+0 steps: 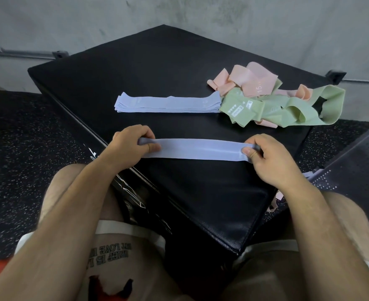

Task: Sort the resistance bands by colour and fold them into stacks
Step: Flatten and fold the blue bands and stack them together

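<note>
Head view shows the sorting partly done. A flat stack of blue bands [168, 104] lies folded on the black padded box [135, 72], well behind the hands. Just to its right, touching its end, green bands [288, 107] and pink bands [251, 80] lie in one loose, mixed heap, neither separated nor folded. A few more strips, pink [274, 198] and blue [309, 174], hang off the box's right edge beside a perforated bench [353, 161]. So, as I judge it, blue is nearly finished, while green and pink have not been started.

One more blue band [196, 149] lies flat and stretched out across the near part of the box, between the two hands. The left hand [131, 140] grips its left end, fingers curled over the loop and thumb pressing on top. The right hand [270, 157] pinches the right end between thumb and curled fingers. Both hands are closed on the band, holding it straight, probably ready for folding or for moving onto the blue stack.
</note>
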